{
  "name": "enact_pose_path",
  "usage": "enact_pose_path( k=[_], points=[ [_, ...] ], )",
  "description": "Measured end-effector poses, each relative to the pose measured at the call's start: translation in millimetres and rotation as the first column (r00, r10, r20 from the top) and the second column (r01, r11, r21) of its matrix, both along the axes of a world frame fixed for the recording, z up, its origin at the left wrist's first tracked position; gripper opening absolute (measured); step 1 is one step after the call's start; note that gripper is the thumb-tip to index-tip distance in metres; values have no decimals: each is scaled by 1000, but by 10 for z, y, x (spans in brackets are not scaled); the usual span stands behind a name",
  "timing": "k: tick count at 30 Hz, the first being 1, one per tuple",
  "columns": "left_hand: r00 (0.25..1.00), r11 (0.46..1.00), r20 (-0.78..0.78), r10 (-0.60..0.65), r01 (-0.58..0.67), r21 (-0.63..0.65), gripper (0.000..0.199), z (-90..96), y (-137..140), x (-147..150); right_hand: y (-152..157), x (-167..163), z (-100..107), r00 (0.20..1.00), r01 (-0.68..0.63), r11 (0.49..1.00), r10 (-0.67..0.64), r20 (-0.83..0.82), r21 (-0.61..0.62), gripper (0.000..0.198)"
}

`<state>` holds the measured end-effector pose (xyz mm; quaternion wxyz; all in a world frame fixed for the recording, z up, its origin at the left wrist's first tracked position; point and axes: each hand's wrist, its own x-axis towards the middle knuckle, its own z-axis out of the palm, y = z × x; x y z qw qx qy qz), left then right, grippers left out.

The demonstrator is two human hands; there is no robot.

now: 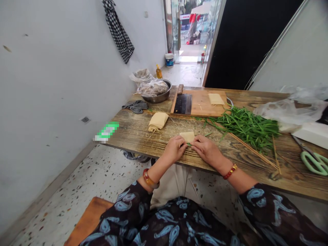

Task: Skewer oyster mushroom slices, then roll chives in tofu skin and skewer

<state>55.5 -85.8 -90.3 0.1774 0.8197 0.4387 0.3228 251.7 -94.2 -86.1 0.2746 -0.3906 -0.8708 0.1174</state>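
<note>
My left hand [175,149] and my right hand [207,149] are close together near the table's front edge. Their fingers pinch the two near corners of a small pale-yellow tofu skin sheet [187,136]. A bit of green chive [189,144] shows at the sheet's near edge, between the fingertips. To the left, beyond my left hand, sits a stack of tofu skin sheets [158,121]. Right of my hands is a heap of cut chives [252,126], with bamboo skewers [249,148] lying along its near side.
Behind stands a cutting board [201,107] bearing a cleaver [182,104] and another tofu skin piece [216,99]. A metal basin [167,93] holds a plastic bag. Scissors [314,159] and clear bags [289,111] lie right. A grey cloth [137,106] is far left.
</note>
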Motion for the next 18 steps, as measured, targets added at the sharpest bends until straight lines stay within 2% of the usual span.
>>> enact_pose_path(
  k=[6,10,13,15,18],
  points=[
    [1000,1000,-18,-2,2,-9,17,13,-3,-6,54,1,-44,998,15,999,-17,-66,-29,20],
    [999,999,-42,15,-16,-28,17,11,-16,-7,66,0,-19,993,-20,998,14,-116,-57,18],
    [995,996,-65,78,-79,-27,6,6,-36,-8,82,-12,0,992,-42,997,34,-123,-69,21],
    [990,996,-111,86,-86,-1,10,19,-54,-10,98,-23,1,990,-50,996,39,-135,-77,21],
    [964,998,-264,42,-27,61,21,71,-82,-7,123,-38,-5,987,-50,995,35,-155,-90,23]
  ],
)
